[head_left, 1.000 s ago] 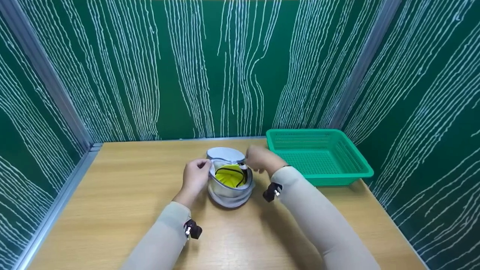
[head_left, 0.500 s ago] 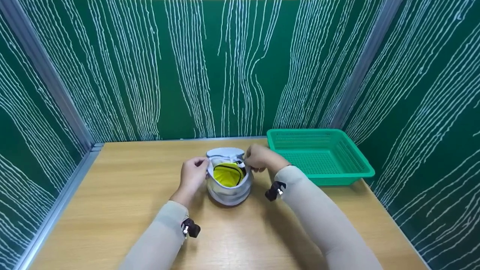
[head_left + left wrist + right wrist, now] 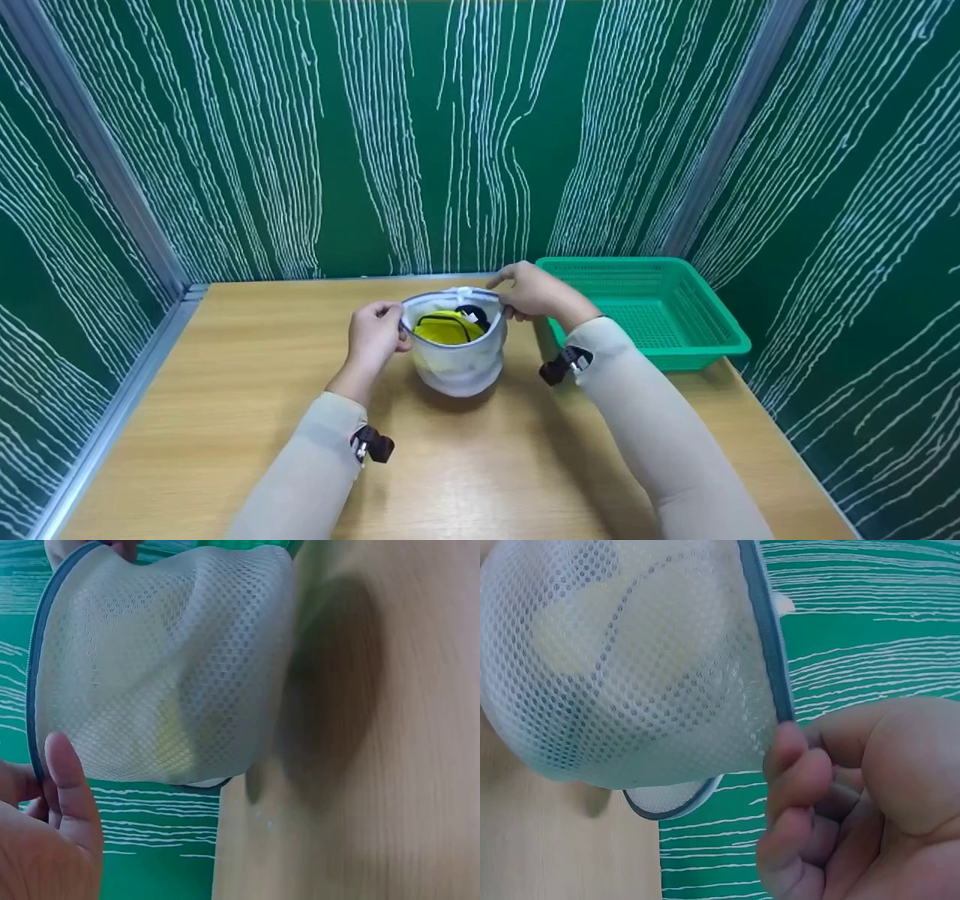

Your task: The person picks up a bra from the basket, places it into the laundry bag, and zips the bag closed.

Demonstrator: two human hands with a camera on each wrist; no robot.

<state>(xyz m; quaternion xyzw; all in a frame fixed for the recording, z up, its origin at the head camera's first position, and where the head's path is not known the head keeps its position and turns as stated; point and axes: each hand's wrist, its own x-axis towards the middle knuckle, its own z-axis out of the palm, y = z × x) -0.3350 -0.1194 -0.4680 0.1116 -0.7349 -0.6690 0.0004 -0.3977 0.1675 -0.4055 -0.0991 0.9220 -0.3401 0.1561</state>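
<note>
A white mesh laundry bag [image 3: 457, 367] with a grey-blue zipper edge hangs upright between both hands, its mouth wide. Inside it shows a yellow item with black trim [image 3: 448, 328]. My left hand [image 3: 375, 334] pinches the rim on the left, thumb on the outside of the mesh in the left wrist view. On the opposite side my right hand [image 3: 529, 291] pinches the zipper edge between thumb and fingers. The bag's round lid flap [image 3: 671, 799] hangs down behind it in the right wrist view. Through the mesh, the yellow item appears only faintly.
A green plastic basket [image 3: 652, 352] stands at the back right of the wooden table [image 3: 247, 390], close to my right hand. Green walls with white wavy lines [image 3: 465, 150] enclose the table at the back and sides.
Both hands have drawn apart and raised the bag's rim, stretching its mouth wider. The lid flap, earlier visible behind the mouth, has dropped out of the head view.
</note>
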